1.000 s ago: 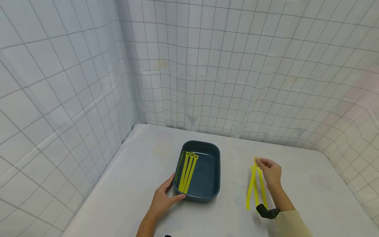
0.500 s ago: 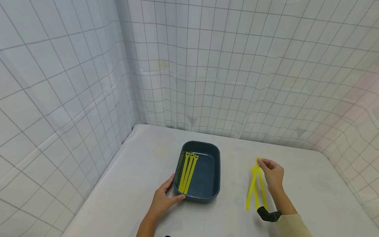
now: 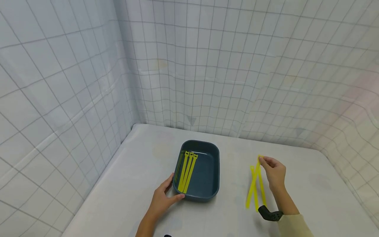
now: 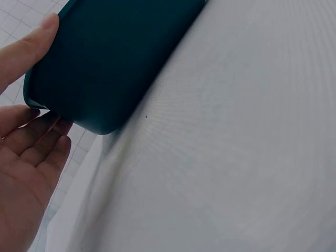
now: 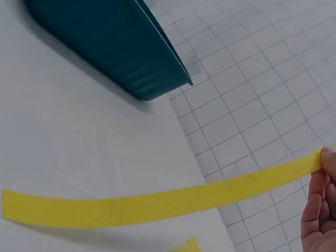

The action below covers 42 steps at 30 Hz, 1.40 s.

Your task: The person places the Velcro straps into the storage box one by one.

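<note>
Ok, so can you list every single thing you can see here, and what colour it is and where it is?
Tray: one, dark teal, on the table in the middle.
Straps in the tray: three, yellow, lying side by side along its left half.
Straps on the table: about three, yellow, right of the tray; they overlap, so the count is unsure. One of them is lifted by its far end.
Table: one, white cloth top.
Walls: white with a grey grid, behind and at both sides.
Wrist device: one, black, on the right wrist.
Sleeve: one, beige, right arm.
Left hand: holds the tray's near left corner.
Right hand: its fingers pinch the lifted strap's end.
</note>
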Available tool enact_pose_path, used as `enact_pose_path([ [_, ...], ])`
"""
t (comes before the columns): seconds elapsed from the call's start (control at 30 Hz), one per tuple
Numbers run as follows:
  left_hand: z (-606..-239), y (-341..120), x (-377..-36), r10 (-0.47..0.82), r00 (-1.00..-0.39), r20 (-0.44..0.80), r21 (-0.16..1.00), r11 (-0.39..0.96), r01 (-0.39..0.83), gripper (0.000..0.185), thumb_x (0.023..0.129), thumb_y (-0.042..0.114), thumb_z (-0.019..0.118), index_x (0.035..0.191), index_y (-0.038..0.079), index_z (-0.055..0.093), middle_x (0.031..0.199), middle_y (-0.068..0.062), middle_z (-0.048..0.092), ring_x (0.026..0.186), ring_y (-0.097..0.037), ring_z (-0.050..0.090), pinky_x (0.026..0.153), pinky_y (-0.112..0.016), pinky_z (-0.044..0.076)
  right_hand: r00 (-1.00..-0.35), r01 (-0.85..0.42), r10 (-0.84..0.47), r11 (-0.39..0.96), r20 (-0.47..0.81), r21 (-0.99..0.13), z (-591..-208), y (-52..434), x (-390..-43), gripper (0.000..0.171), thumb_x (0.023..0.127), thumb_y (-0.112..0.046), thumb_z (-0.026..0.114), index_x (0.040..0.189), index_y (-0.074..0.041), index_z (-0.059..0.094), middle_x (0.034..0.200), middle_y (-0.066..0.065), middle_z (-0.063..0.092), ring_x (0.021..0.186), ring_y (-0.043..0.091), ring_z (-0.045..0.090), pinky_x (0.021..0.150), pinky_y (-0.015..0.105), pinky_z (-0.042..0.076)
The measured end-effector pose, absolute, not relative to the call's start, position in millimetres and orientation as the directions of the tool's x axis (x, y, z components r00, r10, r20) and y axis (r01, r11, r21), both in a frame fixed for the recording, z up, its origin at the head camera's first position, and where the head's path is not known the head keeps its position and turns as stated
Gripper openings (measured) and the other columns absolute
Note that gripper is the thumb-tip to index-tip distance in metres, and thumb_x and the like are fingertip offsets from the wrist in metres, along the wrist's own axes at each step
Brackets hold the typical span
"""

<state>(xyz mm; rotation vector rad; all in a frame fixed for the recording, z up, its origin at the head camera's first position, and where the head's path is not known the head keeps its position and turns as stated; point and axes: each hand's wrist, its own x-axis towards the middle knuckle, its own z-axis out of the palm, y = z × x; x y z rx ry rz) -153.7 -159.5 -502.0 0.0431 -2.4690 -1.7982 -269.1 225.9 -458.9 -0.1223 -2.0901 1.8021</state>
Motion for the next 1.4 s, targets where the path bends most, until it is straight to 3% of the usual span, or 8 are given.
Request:
enact_pose_path([
  [0.1,-501,-160,-154,-0.073,-0.995,0.065,0.949,0.312,0.04,0.093,0.066,0.034,0.083,0.141,0.007,0.036,0.143,-0.009,0.036,0.13,-0.024,0.034,0.102,-0.036,0.035,-0.922,-0.145,0.323,0.23,0.216,-0.962,-450,221,-266,0.036,0.08,-0.03,0.072,0.096,0.003,0.068,0.082,0.0,0.067,0.072,0.009,0.061,0.064,0.016,0.051],
  [0.3,-502,-160,-155,-0.074,-0.995,0.062,0.954,0.296,0.038,0.092,0.065,0.032,0.083,0.141,0.006,0.037,0.142,-0.009,0.036,0.13,-0.024,0.034,0.103,-0.035,0.034,-0.931,-0.167,0.29,0.197,0.22,-0.966,-473,238,-281,0.025,0.081,-0.024,0.072,0.094,-0.003,0.07,0.085,0.001,0.068,0.073,0.008,0.062,0.065,0.014,0.052],
  [0.43,-502,-160,-155,-0.069,-0.995,0.074,0.952,0.302,0.05,0.091,0.067,0.032,0.082,0.14,0.004,0.037,0.142,-0.012,0.037,0.129,-0.027,0.035,0.102,-0.037,0.035,-0.927,-0.168,0.303,0.196,0.223,-0.966,-464,236,-278,0.029,0.078,-0.023,0.074,0.094,0.001,0.069,0.086,0.004,0.068,0.073,0.01,0.063,0.066,0.017,0.053],
  [0.63,-500,-160,-154,-0.074,-0.995,0.066,0.953,0.301,0.041,0.092,0.066,0.032,0.083,0.141,0.006,0.037,0.142,-0.01,0.037,0.129,-0.025,0.035,0.102,-0.036,0.035,-0.906,-0.255,0.336,0.056,0.258,-0.965,-436,225,-270,0.019,0.077,-0.012,0.075,0.089,0.002,0.07,0.08,0.001,0.069,0.069,0.009,0.063,0.064,0.014,0.052],
  [0.87,-501,-161,-155,-0.075,-0.996,0.057,0.95,0.31,0.031,0.092,0.065,0.032,0.083,0.141,0.007,0.037,0.142,-0.009,0.037,0.129,-0.025,0.034,0.103,-0.036,0.034,-0.855,-0.283,0.495,-0.192,0.157,-0.94,-391,195,-255,0.007,0.074,0.0,0.075,0.078,0.0,0.069,0.071,-0.001,0.068,0.061,0.01,0.062,0.059,0.015,0.053],
  [1.0,-498,-161,-154,-0.07,-0.995,0.074,0.949,0.311,0.049,0.09,0.067,0.031,0.082,0.141,0.006,0.037,0.142,-0.011,0.037,0.129,-0.026,0.035,0.103,-0.035,0.034,-0.846,-0.333,0.516,-0.307,0.138,-0.892,-380,181,-251,0.008,0.072,0.001,0.076,0.075,-0.001,0.069,0.069,0.003,0.068,0.059,0.011,0.063,0.058,0.017,0.054],
  [1.2,-498,-160,-153,-0.072,-0.995,0.069,0.948,0.314,0.043,0.09,0.067,0.033,0.082,0.14,0.006,0.038,0.142,-0.01,0.037,0.129,-0.026,0.035,0.102,-0.036,0.035,-0.86,-0.358,0.492,-0.391,0.137,-0.848,-367,159,-248,0.009,0.072,0.001,0.076,0.077,0.003,0.068,0.072,0.007,0.067,0.059,0.013,0.062,0.057,0.018,0.054],
  [1.4,-499,-160,-153,-0.074,-0.995,0.065,0.951,0.308,0.039,0.091,0.066,0.032,0.083,0.141,0.006,0.037,0.142,-0.009,0.037,0.129,-0.025,0.035,0.102,-0.037,0.035,-0.903,-0.284,0.418,-0.4,0.102,-0.872,-367,133,-249,0.008,0.075,-0.002,0.075,0.079,0.001,0.068,0.075,0.004,0.068,0.063,0.012,0.062,0.063,0.018,0.054],
])
